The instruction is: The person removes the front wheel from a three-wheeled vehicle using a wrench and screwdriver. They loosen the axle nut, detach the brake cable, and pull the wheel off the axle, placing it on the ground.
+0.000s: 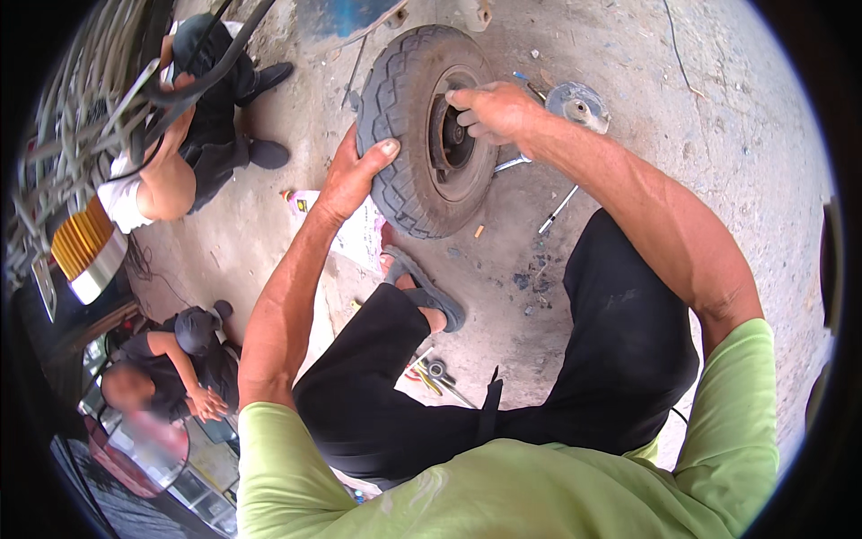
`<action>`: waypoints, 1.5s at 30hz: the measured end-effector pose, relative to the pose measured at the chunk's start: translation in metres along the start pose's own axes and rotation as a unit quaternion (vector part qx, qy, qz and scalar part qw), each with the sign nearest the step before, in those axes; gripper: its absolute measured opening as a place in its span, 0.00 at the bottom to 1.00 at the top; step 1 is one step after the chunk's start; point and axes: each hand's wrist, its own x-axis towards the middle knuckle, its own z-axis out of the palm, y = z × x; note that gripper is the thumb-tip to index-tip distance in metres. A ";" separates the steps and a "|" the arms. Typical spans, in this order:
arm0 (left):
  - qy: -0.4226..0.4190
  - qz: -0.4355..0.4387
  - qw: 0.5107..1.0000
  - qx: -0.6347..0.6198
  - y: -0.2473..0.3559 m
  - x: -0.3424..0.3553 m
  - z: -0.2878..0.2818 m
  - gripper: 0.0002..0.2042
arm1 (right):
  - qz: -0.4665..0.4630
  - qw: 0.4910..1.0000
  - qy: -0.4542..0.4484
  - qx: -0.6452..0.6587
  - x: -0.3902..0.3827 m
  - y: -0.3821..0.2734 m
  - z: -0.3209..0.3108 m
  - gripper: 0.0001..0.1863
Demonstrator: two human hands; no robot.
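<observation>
A small wheel with a worn, dusty black tyre stands upright on the ground in front of me. My left hand grips the tyre's left side, thumb lying on the tread. Inside the rusty rim, the round hub shows in a dark recess. My right hand is at the upper right of that recess, fingers curled in toward the rim's edge. Whatever its fingertips may pinch is too small or hidden to make out.
Right of the wheel lie a round metal plate-like part, a wrench and a screwdriver. A pinkish-white bag and several tools lie nearer. Two people are on the left, beside a wire rack.
</observation>
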 end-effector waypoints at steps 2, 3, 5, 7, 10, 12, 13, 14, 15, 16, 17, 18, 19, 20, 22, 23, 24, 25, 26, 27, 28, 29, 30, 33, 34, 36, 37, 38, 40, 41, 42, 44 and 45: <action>0.036 0.012 0.998 -0.058 -0.001 -0.012 0.009 0.38 | -0.030 0.996 0.013 0.079 -0.021 -0.007 0.029 0.40; 0.047 0.009 0.997 -0.056 -0.001 -0.022 0.015 0.38 | -0.038 0.993 0.016 0.114 -0.030 -0.003 0.041 0.40; 0.068 0.012 0.996 -0.054 0.000 -0.035 0.032 0.38 | -0.060 0.982 0.027 0.180 -0.039 0.010 0.061 0.41; 0.103 0.028 0.994 -0.039 -0.008 -0.050 0.054 0.39 | -0.073 0.981 0.017 0.177 -0.053 0.014 0.063 0.43; 0.133 -0.023 0.988 0.081 0.014 -0.080 0.095 0.44 | -0.082 0.983 0.003 0.162 -0.064 0.016 0.054 0.41; 0.177 -0.038 0.972 0.152 0.005 -0.088 0.129 0.46 | -0.066 0.982 -0.001 0.176 -0.070 0.024 0.051 0.40; 0.202 -0.037 0.963 0.173 -0.003 -0.093 0.143 0.47 | -0.049 0.983 -0.020 0.176 -0.070 0.023 0.053 0.39; 0.224 -0.036 0.956 0.184 -0.011 -0.096 0.157 0.48 | -0.027 0.985 -0.030 0.170 -0.074 0.024 0.049 0.39; 0.231 -0.029 0.957 0.175 -0.019 -0.098 0.163 0.48 | -0.004 0.986 -0.039 0.163 -0.077 0.026 0.046 0.39; 0.233 -0.021 0.959 0.161 -0.025 -0.099 0.172 0.49 | 0.011 0.989 -0.033 0.146 -0.069 0.035 0.037 0.38; 0.242 -0.013 0.958 0.155 -0.029 -0.099 0.174 0.50 | 0.003 0.990 -0.023 0.141 -0.068 0.037 0.038 0.37; 0.245 -0.006 0.955 0.164 -0.031 -0.102 0.176 0.50 | -0.004 0.990 -0.013 0.137 -0.068 0.037 0.040 0.37; 0.252 0.016 0.955 0.153 -0.037 -0.105 0.179 0.50 | -0.006 0.991 -0.003 0.134 -0.069 0.043 0.041 0.36; 0.258 0.044 0.954 0.144 -0.043 -0.104 0.178 0.50 | -0.016 0.992 0.012 0.121 -0.063 0.047 0.035 0.35; 0.251 0.093 0.956 0.117 -0.054 -0.108 0.172 0.49 | -0.020 0.990 0.024 0.136 -0.061 0.050 0.033 0.35; 0.236 0.100 0.963 0.089 -0.062 -0.112 0.166 0.47 | -0.023 0.989 0.031 0.144 -0.062 0.050 0.036 0.35; 0.220 0.107 0.968 0.060 -0.073 -0.115 0.161 0.45 | -0.031 0.989 0.028 0.140 -0.064 0.052 0.040 0.35; 0.204 0.113 0.972 0.031 -0.082 -0.118 0.157 0.43 | -0.044 0.990 0.029 0.129 -0.070 0.052 0.045 0.35; 0.223 0.106 0.969 0.000 -0.092 -0.126 0.149 0.39 | -0.058 0.991 0.027 0.117 -0.076 0.053 0.054 0.35; 0.241 0.097 0.965 -0.033 -0.102 -0.134 0.140 0.36 | -0.072 0.992 0.024 0.104 -0.080 0.053 0.062 0.35; 0.254 0.086 0.961 -0.069 -0.114 -0.144 0.135 0.32 | -0.066 0.992 0.050 0.097 -0.083 0.060 0.060 0.34; 0.275 0.068 0.956 -0.076 -0.129 -0.152 0.125 0.29 | -0.063 0.993 0.029 0.099 -0.089 0.059 0.063 0.34; 0.296 0.049 0.950 -0.084 -0.145 -0.157 0.112 0.25 | -0.060 0.993 0.007 0.101 -0.099 0.058 0.066 0.34; 0.353 -0.011 0.927 -0.128 -0.182 -0.172 0.073 0.18 | -0.069 0.989 -0.039 0.126 -0.106 0.063 0.064 0.35; 0.368 -0.030 0.918 -0.144 -0.192 -0.179 0.064 0.17 | -0.076 0.986 -0.048 0.141 -0.104 0.071 0.063 0.35; 0.383 -0.038 0.909 -0.161 -0.209 -0.194 0.055 0.16 | -0.055 0.983 -0.064 0.162 -0.095 0.085 0.067 0.35; 0.390 -0.041 0.905 -0.167 -0.215 -0.200 0.053 0.15 | -0.045 0.981 -0.073 0.174 -0.089 0.093 0.069 0.35; 0.393 -0.056 0.900 -0.180 -0.221 -0.203 0.055 0.15 | -0.011 0.979 -0.092 0.184 -0.080 0.101 0.072 0.34; 0.362 -0.089 0.909 -0.189 -0.242 -0.210 0.069 0.14 | 0.033 0.988 -0.071 0.131 -0.067 0.119 0.093 0.34; 0.344 -0.103 0.913 -0.193 -0.249 -0.212 0.076 0.14 | 0.053 0.991 -0.059 0.104 -0.063 0.125 0.101 0.34; 0.347 -0.101 0.914 -0.184 -0.257 -0.212 0.083 0.14 | 0.058 0.986 -0.067 0.143 -0.058 0.130 0.099 0.33; 0.348 -0.101 0.918 -0.163 -0.262 -0.215 0.095 0.15 | 0.092 0.983 -0.058 0.150 -0.056 0.123 0.098 0.32; 0.341 -0.098 0.923 -0.150 -0.265 -0.217 0.099 0.15 | 0.108 0.981 -0.052 0.154 -0.053 0.121 0.096 0.31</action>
